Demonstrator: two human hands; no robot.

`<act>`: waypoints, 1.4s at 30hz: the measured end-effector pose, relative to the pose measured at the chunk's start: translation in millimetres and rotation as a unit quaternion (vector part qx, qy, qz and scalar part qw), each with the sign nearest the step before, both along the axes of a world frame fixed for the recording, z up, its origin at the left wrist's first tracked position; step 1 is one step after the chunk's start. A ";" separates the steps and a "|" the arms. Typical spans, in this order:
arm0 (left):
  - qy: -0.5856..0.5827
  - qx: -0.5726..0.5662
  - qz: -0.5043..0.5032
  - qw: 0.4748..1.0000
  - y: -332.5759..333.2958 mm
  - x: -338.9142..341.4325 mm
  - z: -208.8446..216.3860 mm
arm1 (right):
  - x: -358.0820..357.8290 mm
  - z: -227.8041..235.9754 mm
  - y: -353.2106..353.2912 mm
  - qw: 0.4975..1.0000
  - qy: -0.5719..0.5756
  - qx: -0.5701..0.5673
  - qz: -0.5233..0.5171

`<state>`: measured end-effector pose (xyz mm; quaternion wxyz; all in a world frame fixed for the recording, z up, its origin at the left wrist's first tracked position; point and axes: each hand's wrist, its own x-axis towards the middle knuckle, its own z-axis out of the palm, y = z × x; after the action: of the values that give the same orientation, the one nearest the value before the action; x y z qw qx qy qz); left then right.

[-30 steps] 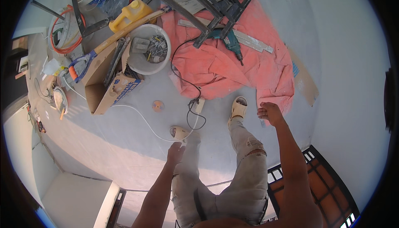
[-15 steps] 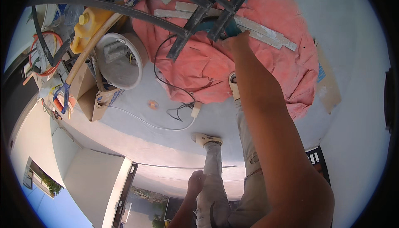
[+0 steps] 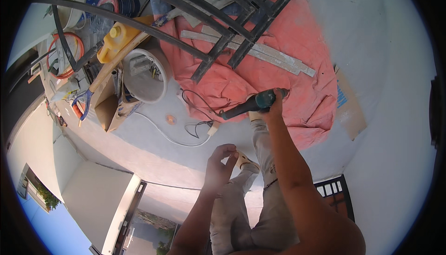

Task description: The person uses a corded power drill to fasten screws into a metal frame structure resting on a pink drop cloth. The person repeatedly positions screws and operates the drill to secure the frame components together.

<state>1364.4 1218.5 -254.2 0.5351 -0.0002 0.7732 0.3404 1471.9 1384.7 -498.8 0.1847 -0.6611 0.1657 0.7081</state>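
Observation:
My right hand [image 3: 275,104] is closed around a green and black corded angle grinder [image 3: 253,104], gripping it near its green end. The tool lies level above the near edge of a crumpled red cloth [image 3: 306,97], its black end pointing left. Its dark cord runs off towards a pale socket block [image 3: 213,128] on the floor. My left hand [image 3: 220,164] hovers in front of my legs, left of the tool, fingers loosely bent and thumb apart, with nothing visible in it.
Black metal frame bars [image 3: 241,48] reach over the cloth, with pale flat strips [image 3: 278,57] beneath. At left stand a round bucket [image 3: 146,80], a yellow jug [image 3: 114,46], a cardboard box [image 3: 107,108] and a wooden-handled tool [image 3: 104,73]. A cardboard sheet [image 3: 350,108] lies right.
My right hand has drawn the angle grinder out from beside the metal bars, back towards me. My left hand has risen from beside my leg towards the tool.

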 end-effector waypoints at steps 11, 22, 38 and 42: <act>-0.408 0.096 0.368 0.830 122.2 -70.5 -36.5 | 0.5 271.5 32.1 0.837 0.226 0.186 0.463; -0.480 0.130 0.457 0.738 83.9 -112.1 -39.0 | -17.8 316.3 -21.5 0.658 0.128 0.288 0.684; -0.459 0.126 0.514 0.713 67.9 -149.6 -58.8 | -72.5 309.7 -23.6 0.569 -0.014 0.323 0.756; -0.461 0.119 0.525 0.706 82.5 -146.0 -66.8 | -76.2 309.3 -5.6 0.578 -0.015 0.290 0.762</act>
<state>1218.4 1301.0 -321.0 0.5553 -0.4990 0.2584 0.6131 1395.7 1379.2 -189.5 -0.2391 -0.4659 -0.6161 0.5884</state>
